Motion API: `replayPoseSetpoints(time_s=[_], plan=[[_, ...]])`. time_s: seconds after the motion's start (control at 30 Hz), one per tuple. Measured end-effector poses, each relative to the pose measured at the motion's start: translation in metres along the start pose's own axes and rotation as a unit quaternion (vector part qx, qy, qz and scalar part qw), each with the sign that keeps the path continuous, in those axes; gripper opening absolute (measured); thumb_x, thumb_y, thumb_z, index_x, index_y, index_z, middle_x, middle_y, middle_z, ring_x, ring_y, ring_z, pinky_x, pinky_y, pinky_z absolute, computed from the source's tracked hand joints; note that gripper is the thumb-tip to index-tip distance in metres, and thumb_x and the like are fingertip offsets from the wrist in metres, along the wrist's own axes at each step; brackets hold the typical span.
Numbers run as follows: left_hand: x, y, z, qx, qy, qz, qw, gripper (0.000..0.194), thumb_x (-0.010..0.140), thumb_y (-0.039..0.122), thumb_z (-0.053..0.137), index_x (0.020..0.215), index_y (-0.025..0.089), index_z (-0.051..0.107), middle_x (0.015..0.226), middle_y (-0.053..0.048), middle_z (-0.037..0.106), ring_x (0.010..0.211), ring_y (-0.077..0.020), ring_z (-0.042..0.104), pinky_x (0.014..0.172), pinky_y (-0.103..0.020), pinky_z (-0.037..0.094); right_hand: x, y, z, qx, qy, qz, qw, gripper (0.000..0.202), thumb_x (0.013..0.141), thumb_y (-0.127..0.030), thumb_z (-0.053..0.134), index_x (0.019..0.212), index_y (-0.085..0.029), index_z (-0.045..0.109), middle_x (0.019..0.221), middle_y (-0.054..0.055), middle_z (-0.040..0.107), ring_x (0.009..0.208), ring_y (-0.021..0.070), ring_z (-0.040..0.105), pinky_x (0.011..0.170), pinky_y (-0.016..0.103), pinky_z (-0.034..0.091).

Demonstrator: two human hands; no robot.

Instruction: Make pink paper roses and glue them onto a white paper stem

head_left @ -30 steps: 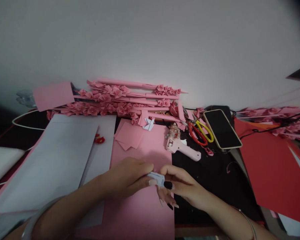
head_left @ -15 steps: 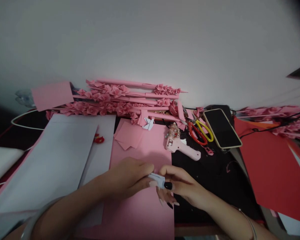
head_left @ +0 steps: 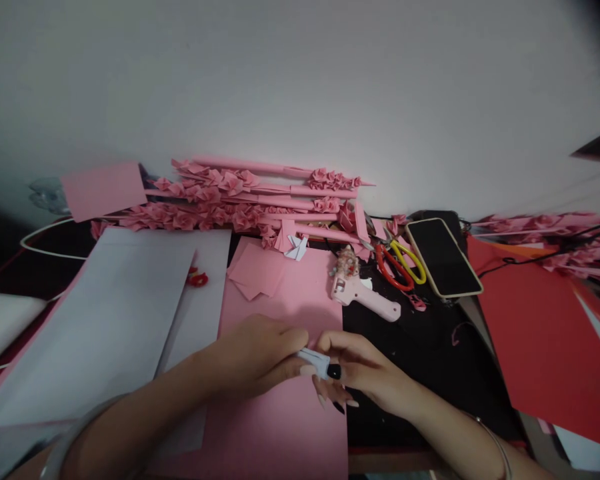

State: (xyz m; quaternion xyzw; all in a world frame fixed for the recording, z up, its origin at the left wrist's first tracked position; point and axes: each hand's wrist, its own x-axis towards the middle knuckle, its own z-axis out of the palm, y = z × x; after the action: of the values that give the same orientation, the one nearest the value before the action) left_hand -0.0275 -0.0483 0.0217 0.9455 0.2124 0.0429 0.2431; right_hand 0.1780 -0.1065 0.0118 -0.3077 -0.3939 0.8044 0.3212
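A small folded piece of white paper [head_left: 316, 361] is held between both hands, above a large pink sheet [head_left: 280, 433]. My left hand [head_left: 265, 357] pinches its left end between thumb and fingers. At its right end, my right hand [head_left: 357, 367] grips the edge with a black-nailed thumb; the other fingers curl below. Part of the paper is hidden under the fingers. Beyond the hands lie small pink paper squares [head_left: 257, 270] and a white folded paper piece [head_left: 297, 247].
A pink glue gun [head_left: 367, 297], red-and-yellow-handled scissors [head_left: 397, 267] and a phone [head_left: 445, 257] lie at right. Pink paper flowers on stems [head_left: 220, 193] line the wall. White sheets [head_left: 130, 313] cover the left side; red sheets [head_left: 545, 333] lie far right.
Both hands keep their hold on the folded paper. The right thumb shifts very slightly at the paper's end; everything else looks the same.
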Motion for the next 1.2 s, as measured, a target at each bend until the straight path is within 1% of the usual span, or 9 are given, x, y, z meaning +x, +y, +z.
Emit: replayPoseSetpoints(time_s=[0.07,0.17,0.33,0.5,0.73,0.87,1.0,1.1,1.2], plan=[[0.000,0.001,0.000,0.016,-0.002,0.001,1.000,0.027,0.095,0.037,0.034,0.078,0.020,0.046,0.068,0.002,0.057,0.057,-0.0153,0.048,0.052,-0.029,0.026,0.000,-0.002,0.001,-0.018,0.000,0.005,1.000,0.024,0.080,-0.036,0.061,0.082,-0.015,0.049,0.062,-0.002,0.057,0.043,0.0039,0.036,0.040,0.017,0.024],[0.000,0.002,0.000,0.028,-0.011,-0.002,1.000,0.027,0.095,0.037,0.035,0.078,0.020,0.046,0.068,0.002,0.058,0.057,-0.0156,0.049,0.052,-0.029,0.025,-0.001,-0.004,0.002,-0.071,0.006,0.008,0.997,0.022,0.085,-0.035,0.055,0.079,-0.014,0.051,0.062,-0.002,0.055,0.047,0.0045,0.034,0.043,0.019,0.025],[0.000,0.001,0.000,0.017,-0.013,-0.004,1.000,0.028,0.096,0.037,0.035,0.077,0.020,0.047,0.068,0.002,0.057,0.057,-0.0153,0.048,0.052,-0.029,0.023,-0.002,-0.011,0.004,-0.177,0.025,-0.009,0.984,0.026,0.083,-0.039,0.060,0.078,-0.014,0.055,0.061,-0.003,0.053,0.052,0.0071,0.041,0.049,0.020,0.031],[0.000,-0.001,-0.002,-0.013,-0.020,-0.008,1.000,0.032,0.097,0.040,0.032,0.076,0.020,0.046,0.064,0.003,0.054,0.053,-0.0144,0.043,0.051,-0.029,0.022,-0.003,-0.011,0.005,-0.272,0.050,-0.052,0.960,0.027,0.088,-0.037,0.056,0.079,-0.013,0.061,0.062,-0.002,0.054,0.056,0.0084,0.045,0.052,0.020,0.033],[0.000,-0.001,-0.005,-0.064,-0.027,-0.006,0.998,0.036,0.097,0.041,0.029,0.074,0.020,0.046,0.064,0.002,0.052,0.054,-0.0138,0.041,0.052,-0.028,0.025,-0.002,-0.007,0.001,-0.284,0.056,-0.062,0.955,0.026,0.087,-0.036,0.059,0.075,-0.012,0.062,0.061,-0.003,0.052,0.056,0.0074,0.043,0.051,0.019,0.032],[0.000,-0.001,-0.006,-0.096,-0.024,0.005,0.995,0.038,0.097,0.043,0.027,0.073,0.020,0.045,0.064,0.003,0.051,0.054,-0.0126,0.041,0.053,-0.026,0.027,-0.001,-0.011,0.002,-0.280,0.043,-0.064,0.957,0.033,0.087,-0.043,0.057,0.075,-0.013,0.062,0.061,-0.002,0.052,0.055,0.0077,0.042,0.051,0.020,0.032],[0.000,0.000,-0.007,-0.115,-0.008,0.004,0.993,0.041,0.098,0.042,0.022,0.074,0.019,0.046,0.064,0.003,0.051,0.056,-0.0119,0.042,0.055,-0.024,0.029,-0.004,-0.014,0.004,-0.266,0.029,-0.064,0.961,0.033,0.088,-0.046,0.053,0.081,-0.014,0.061,0.065,-0.001,0.055,0.060,0.0106,0.048,0.056,0.023,0.036],[-0.001,-0.001,-0.007,-0.126,0.018,-0.004,0.992,0.042,0.098,0.043,0.019,0.075,0.019,0.045,0.065,0.002,0.050,0.056,-0.0124,0.043,0.055,-0.024,0.030,-0.008,-0.012,0.004,-0.254,0.078,-0.103,0.959,0.024,0.090,-0.040,0.052,0.092,-0.017,0.058,0.069,0.000,0.053,0.061,0.0117,0.047,0.056,0.024,0.037],[0.000,-0.005,-0.003,-0.110,0.084,-0.014,0.990,0.042,0.098,0.043,0.018,0.079,0.019,0.047,0.067,0.001,0.052,0.058,-0.0137,0.046,0.055,-0.025,0.031,-0.013,-0.009,0.004,-0.247,0.142,-0.182,0.941,0.012,0.091,-0.032,0.051,0.096,-0.020,0.053,0.072,-0.001,0.050,0.062,0.0115,0.045,0.056,0.024,0.036]])
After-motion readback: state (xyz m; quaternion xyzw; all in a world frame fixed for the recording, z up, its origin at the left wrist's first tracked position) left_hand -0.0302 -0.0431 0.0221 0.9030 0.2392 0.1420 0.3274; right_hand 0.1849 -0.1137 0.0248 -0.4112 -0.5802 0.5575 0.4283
